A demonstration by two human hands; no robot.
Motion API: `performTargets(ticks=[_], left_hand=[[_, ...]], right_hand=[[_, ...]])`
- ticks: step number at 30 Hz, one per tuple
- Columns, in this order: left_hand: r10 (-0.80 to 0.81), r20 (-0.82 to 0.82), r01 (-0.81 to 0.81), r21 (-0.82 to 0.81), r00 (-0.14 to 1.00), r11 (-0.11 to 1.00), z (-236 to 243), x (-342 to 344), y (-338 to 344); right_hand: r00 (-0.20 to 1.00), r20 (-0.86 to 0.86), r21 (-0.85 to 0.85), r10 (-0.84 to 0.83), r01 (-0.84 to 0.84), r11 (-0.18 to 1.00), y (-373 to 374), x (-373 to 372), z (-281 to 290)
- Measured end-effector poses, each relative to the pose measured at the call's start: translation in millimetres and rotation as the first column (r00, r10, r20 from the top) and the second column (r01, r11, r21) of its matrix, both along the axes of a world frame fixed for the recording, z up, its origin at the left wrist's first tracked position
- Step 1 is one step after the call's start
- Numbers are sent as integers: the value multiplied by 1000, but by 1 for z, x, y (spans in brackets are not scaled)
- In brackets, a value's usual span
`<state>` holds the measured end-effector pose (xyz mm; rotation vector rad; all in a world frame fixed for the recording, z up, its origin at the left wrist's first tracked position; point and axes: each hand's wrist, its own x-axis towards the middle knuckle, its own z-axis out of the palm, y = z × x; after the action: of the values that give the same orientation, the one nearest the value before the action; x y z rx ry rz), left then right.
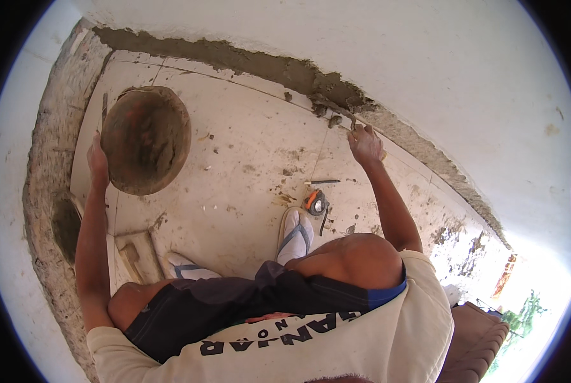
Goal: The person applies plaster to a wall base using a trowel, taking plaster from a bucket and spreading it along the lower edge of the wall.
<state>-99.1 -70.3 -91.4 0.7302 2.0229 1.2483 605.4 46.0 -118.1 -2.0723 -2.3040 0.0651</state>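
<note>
My left hand [97, 159] grips the left side of a round, mortar-stained bowl [146, 140], which is tilted so its inside shows. A thin grey strip [105, 107] shows just beyond that hand; I cannot tell whether the hand touches it. My right hand [366, 145] is closed round the handle of a trowel [334, 107], its blade held at the foot of the wall. Wet grey mortar [221, 55] runs in a band along the wall's base and ends near the blade. Lumps of fallen mortar [334, 121] lie on the tiles below it.
Between my feet and right arm lie an orange and black tape measure [316, 202] and a pencil [323, 182]. A mortar-smeared rectangular float [138, 256] rests near my left foot. Rough, stripped wall base [59, 127] runs along the left. Brown furniture [473, 341] stands behind at right.
</note>
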Motion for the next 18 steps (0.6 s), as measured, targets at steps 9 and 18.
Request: performTargets(ticks=[9, 18], left_hand=[[40, -10, -40, -41, 999, 998, -1, 1, 0], [52, 32, -51, -43, 998, 998, -5, -6, 0]], right_hand=[[999, -16, -44, -41, 41, 998, 21, -13, 30], [995, -94, 13, -11, 12, 1000, -38, 3, 2]])
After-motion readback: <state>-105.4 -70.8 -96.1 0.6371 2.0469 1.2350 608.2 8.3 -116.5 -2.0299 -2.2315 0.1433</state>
